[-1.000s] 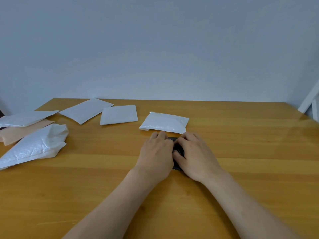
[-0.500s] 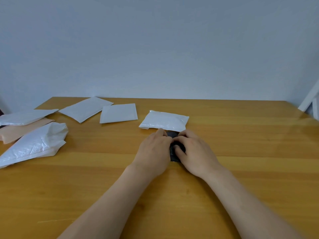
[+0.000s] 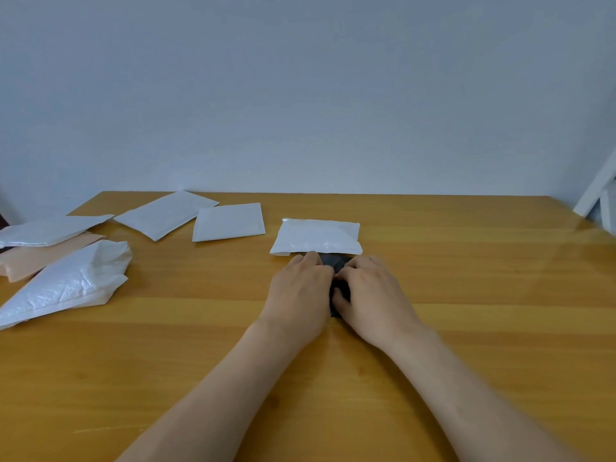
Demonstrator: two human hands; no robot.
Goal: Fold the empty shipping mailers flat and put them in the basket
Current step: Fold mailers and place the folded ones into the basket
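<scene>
A wooden table (image 3: 466, 328) stands against a bare, pale grey-blue wall. At its middle, straight ahead of the person, lies a dark mailer (image 3: 336, 263), folded down to a small packet and mostly covered. What shows of it is a narrow strip running from near to far in the gap between the two hands.

The left hand (image 3: 300, 288) lies palm down over its left part, fingers curled onto it and pressing. The right hand (image 3: 373, 291) covers the right part, bent fingers and thumb closing on the packet in a pinch. Both hands sit equally close, so either could lift it; this looks like the last crease being set.

Just beyond the fingertips rests a folded white mailer (image 3: 316, 236), touching or nearly touching the dark one. Further left lie a square white mailer (image 3: 230, 221) and a slanted white mailer (image 3: 165, 213). Well apart at the left edge sit a crumpled white mailer (image 3: 66, 281), a peach mailer (image 3: 43, 253) and a flat white mailer (image 3: 50, 230), all apparently unfolded. No basket is in view.
</scene>
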